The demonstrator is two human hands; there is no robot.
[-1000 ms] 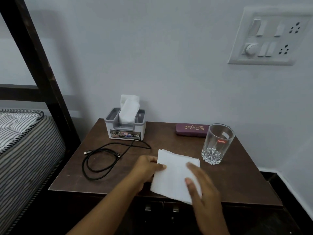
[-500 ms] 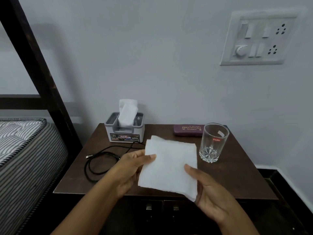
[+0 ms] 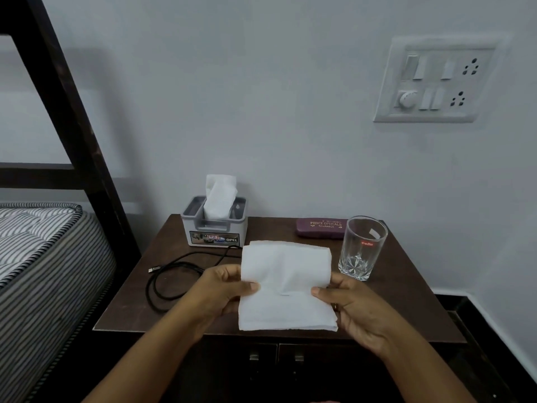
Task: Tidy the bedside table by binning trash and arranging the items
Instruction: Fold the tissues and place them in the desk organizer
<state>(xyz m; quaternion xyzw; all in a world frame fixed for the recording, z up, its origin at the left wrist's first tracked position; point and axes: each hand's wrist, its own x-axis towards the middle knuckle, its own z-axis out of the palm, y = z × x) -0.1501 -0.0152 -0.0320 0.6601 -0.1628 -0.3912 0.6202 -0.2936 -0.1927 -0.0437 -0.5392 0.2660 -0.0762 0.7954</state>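
Both hands hold a folded white tissue [image 3: 286, 286] above the front of the desk [image 3: 406, 301], the left hand [image 3: 223, 289] pinching its left edge and the right hand [image 3: 353, 306] its right. Behind it stand a tissue box [image 3: 215, 225], a coiled black cable [image 3: 174, 274], a purple case [image 3: 321, 228] and a glass [image 3: 361, 247].

Left hand [image 3: 222, 290] and right hand [image 3: 356, 308] level, forearms extended — thumbs pinching tissue [image 3: 287, 269]
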